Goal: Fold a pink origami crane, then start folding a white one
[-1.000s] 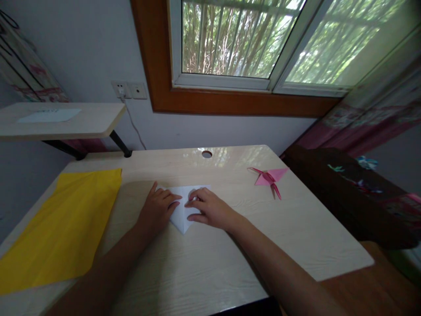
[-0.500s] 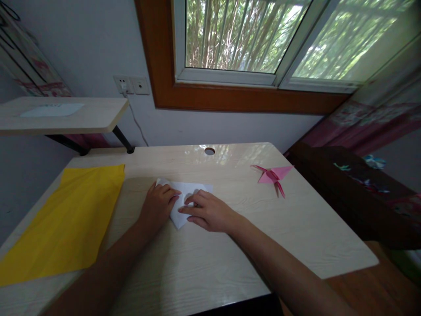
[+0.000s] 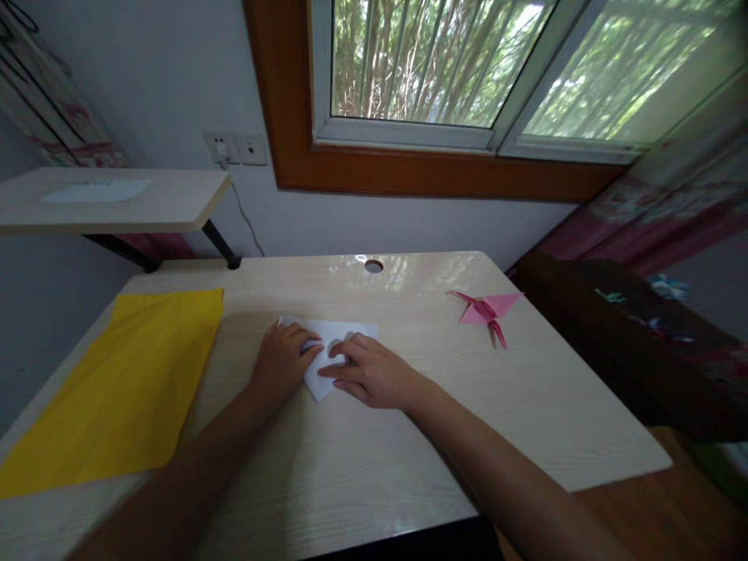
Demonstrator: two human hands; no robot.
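A folded sheet of white paper (image 3: 319,382) lies flat on the desk, one pointed corner toward me. My left hand (image 3: 286,354) covers its left end, fingers curled over the edge and thumb close to the index finger, gripping the paper there. On the right part of the sheet rests my right hand (image 3: 371,370), its fingers apart and their tips touching the paper. The two hands hide much of the folds. Farther right on the desk sits a pink folded-paper figure (image 3: 488,309), with narrow points and a wide triangular part, touched by neither hand.
Yellow paper (image 3: 128,382) covers the desk's left side. A raised shelf (image 3: 192,204) on black legs bears a white sheet (image 3: 97,192). The desk (image 3: 526,421) has a cable hole (image 3: 373,266) near the wall. A dark object (image 3: 432,541) shows at the front edge.
The fingertips of my left hand have shifted slightly, and a small gap shows between its thumb and index finger. The right hand stays on the paper. The view has tilted a little.
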